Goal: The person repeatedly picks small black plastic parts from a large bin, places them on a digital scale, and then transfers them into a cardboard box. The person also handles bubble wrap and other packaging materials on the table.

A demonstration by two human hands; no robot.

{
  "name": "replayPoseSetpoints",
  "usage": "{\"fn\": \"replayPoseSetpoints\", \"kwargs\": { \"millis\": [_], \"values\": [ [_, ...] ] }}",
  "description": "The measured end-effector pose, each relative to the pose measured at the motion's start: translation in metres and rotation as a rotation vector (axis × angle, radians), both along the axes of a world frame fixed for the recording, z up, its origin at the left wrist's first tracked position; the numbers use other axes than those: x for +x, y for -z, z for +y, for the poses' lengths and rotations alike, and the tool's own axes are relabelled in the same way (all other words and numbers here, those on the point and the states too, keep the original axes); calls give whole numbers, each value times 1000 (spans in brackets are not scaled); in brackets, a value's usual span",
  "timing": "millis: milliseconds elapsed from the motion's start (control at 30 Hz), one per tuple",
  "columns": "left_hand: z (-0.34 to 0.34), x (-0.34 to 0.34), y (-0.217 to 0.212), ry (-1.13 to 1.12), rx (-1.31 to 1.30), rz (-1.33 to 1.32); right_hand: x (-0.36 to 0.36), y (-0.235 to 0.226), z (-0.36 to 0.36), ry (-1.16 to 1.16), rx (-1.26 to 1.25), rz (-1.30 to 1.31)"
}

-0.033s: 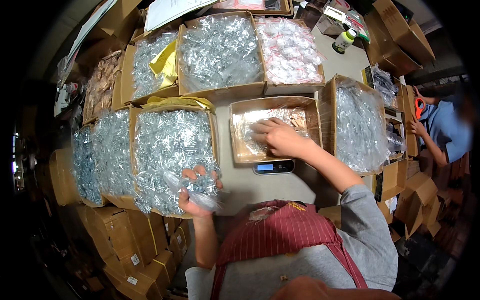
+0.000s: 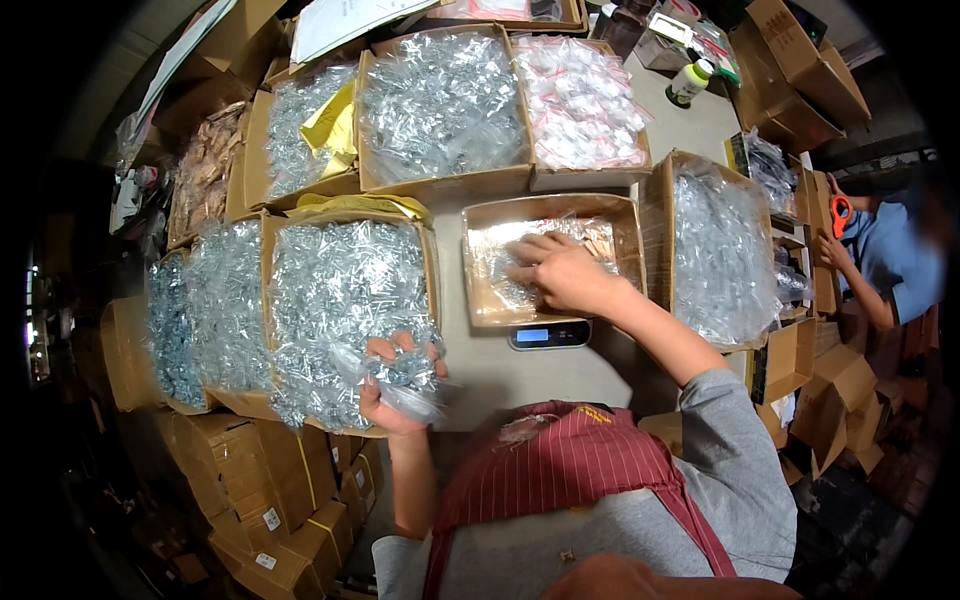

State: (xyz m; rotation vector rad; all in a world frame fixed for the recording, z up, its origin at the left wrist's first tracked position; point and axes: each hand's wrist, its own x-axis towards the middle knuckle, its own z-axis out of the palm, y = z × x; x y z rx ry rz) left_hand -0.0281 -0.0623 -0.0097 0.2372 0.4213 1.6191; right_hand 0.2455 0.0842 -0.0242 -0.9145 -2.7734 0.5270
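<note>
My left hand (image 2: pixel 397 385) is closed around a clear plastic bag (image 2: pixel 412 402) with shiny metal pieces in it. It is at the near right corner of an open carton (image 2: pixel 432 290) heaped with bright metal parts in clear bags. To the right, my right hand (image 2: pixel 562 272) reaches into a shallow cardboard box (image 2: pixel 490 318). Its fingers are spread over clear plastic packets (image 2: pixel 520 282) at the bottom, some with brownish contents. I see nothing gripped there, though the palm side is hidden. The box rests on a small digital scale (image 2: pixel 550 336) with a lit blue display.
More cartons of bagged metal parts (image 2: pixel 440 100) stand behind and left; another (image 2: pixel 715 250) stands right. Behind the box is a carton of red-edged packets (image 2: pixel 585 110). A green bottle (image 2: pixel 690 82) is at the back. On the right, a person in blue (image 2: pixel 890 250) is beside orange-handled scissors (image 2: pixel 840 213).
The picture has shifted by a few pixels. Both hands stay in nearly the same places, with the left still around the bag and the right still in the box.
</note>
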Motion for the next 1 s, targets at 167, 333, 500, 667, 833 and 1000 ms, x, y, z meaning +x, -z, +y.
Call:
{"fn": "replayPoseSetpoints", "kwargs": {
  "millis": [167, 333, 500, 667, 833, 1000],
  "values": [
    [0, 0, 0, -1, -14, 10, -2, -7, 3, 136, 120, -263],
    [0, 2, -3, 18, -35, 0, 0, 13, -7, -23, -216, 114],
    [9, 16, -36, -11, -287, 156, 29, -17, -11, 134, 18, 11],
    [46, 57, -64, 150, -352, 323, 71, -54, -43, 371, -163, 511],
    [90, 98, -42, 304, -20, 1260, 108, -59, -85, 716, -329, 616],
    [109, 112, -57, 51, 296, 1816, 134, -54, -118, 949, -294, 794]
  ]
}}
